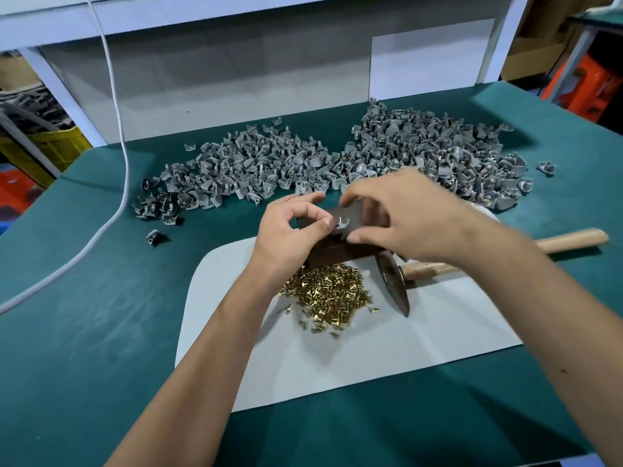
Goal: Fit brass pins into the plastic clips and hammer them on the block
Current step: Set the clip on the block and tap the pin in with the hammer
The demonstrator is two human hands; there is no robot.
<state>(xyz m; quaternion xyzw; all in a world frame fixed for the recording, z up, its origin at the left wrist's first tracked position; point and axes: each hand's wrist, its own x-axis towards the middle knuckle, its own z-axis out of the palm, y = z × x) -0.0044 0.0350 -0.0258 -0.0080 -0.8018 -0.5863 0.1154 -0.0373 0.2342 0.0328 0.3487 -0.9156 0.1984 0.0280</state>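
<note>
- Head view: a heap of brass pins point(325, 293) lay at six o'clock of the block point(340, 244), and two big piles of plastic clips point(337, 160) at twelve, so plenty looked left to do.
- Both hands met over the block; the left hand point(290, 230) pinched one clip point(341, 224), the right hand point(401, 217) curled round it, seemingly seating a pin.
- The hammer point(397, 281) lay idle at four o'clock.

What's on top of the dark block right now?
A grey clip with a brass pin, held over the block by left hand and right hand. The hands cover most of its top.
</note>
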